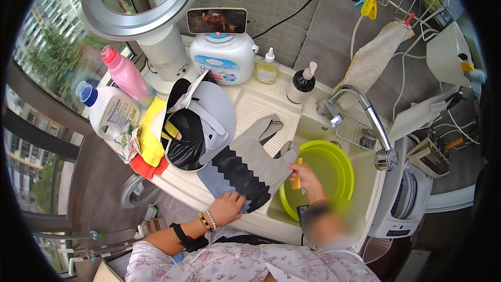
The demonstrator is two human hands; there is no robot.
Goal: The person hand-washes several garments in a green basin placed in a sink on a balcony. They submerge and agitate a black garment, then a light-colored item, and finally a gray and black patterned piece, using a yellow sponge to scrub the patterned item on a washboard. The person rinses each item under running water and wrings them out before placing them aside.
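A grey, black and blue fabric tote bag (250, 160) lies across the ribbed washboard part of the sink counter. My left hand (229, 207) rests on its lower edge, with the fingers bent over the fabric; whether they pinch it is unclear. My right hand (304, 174) holds a yellow bar (298, 173), probably soap, upright at the bag's right edge, over a lime-green basin (344, 168) in the sink. The basin seems to hold water. Left of the bag sits a white and grey cap-like item with black lining (213, 105).
Detergent bottles (117, 111), folded yellow cloth (152, 137) and red cloth (143, 166) line the left side. Behind stand a laundry-beads tub (223, 56) with a phone (217, 20), and a pump bottle (301, 86). A chrome faucet (366, 105) arches over the right side.
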